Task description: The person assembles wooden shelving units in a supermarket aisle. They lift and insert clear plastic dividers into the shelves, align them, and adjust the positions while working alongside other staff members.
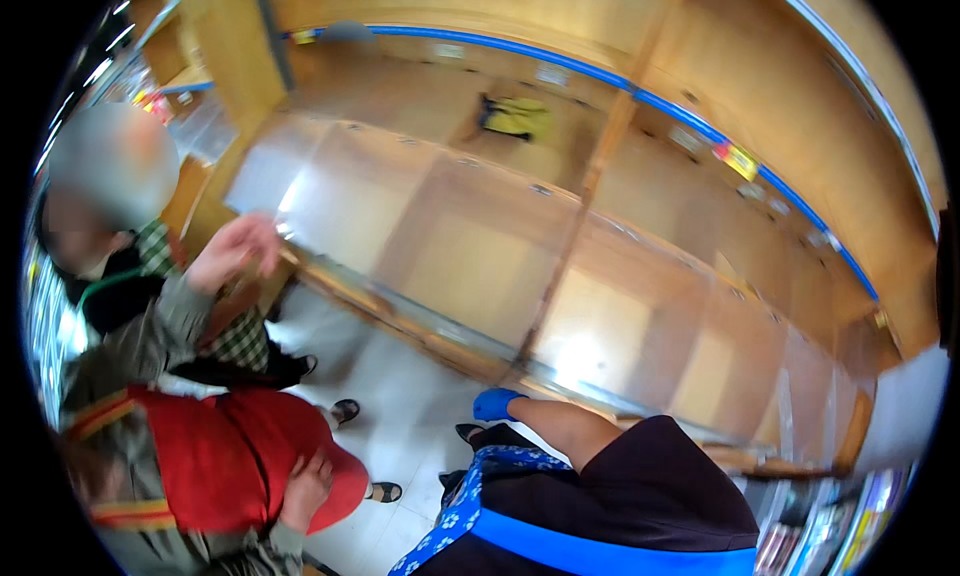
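My right hand (494, 404) wears a blue glove and hangs low in front of the bins, at the end of a bare forearm and a black sleeve. It is small and blurred, so its fingers cannot be made out. Close below it is a blue floral apron (462, 511). My left hand does not show. Beyond my right hand stands a wooden display unit with clear-panelled bins (475, 251). On the shelf above them lies a yellow-and-black cloth item (518, 118), possibly a pair of gloves, well away from my hand.
A person in a red apron (220, 466) stands close at left, one hand (237, 251) raised beside the bins. Behind them is another person in checkered clothing (235, 344). A blue-edged shelf (500, 48) crosses above. Packaged goods (860, 521) fill the lower right.
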Demonstrator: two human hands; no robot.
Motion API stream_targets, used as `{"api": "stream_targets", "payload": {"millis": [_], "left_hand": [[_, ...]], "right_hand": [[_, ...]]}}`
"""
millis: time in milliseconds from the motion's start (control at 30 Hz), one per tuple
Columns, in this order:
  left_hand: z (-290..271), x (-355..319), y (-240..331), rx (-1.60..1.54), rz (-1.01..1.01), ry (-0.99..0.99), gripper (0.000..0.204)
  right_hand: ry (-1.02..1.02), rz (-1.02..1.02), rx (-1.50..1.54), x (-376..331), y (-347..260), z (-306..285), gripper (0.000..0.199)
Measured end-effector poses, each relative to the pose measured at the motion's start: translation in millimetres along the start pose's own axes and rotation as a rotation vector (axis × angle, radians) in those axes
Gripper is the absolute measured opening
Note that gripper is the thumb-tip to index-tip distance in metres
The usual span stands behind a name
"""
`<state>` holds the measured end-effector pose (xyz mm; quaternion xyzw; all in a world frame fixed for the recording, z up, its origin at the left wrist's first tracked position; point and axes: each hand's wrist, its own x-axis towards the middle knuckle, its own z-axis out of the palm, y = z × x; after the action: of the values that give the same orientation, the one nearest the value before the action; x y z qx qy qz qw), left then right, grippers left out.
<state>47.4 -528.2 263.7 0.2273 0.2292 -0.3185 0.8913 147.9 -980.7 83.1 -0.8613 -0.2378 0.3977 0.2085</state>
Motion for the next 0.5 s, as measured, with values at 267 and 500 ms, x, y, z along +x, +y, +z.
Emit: {"api": "stream_targets", "payload": {"millis": [267, 500], "left_hand": [[-2, 72, 108, 1.653, -0.254, -0.323, 0.016], [17, 104, 24, 2.432, 0.179, -0.963, 0.015]], "right_hand": [[0.416, 0.5, 0.352, -157, 25, 80, 0.034], [0.46, 1.166, 0.581, -367, 47, 359, 0.033]]}}
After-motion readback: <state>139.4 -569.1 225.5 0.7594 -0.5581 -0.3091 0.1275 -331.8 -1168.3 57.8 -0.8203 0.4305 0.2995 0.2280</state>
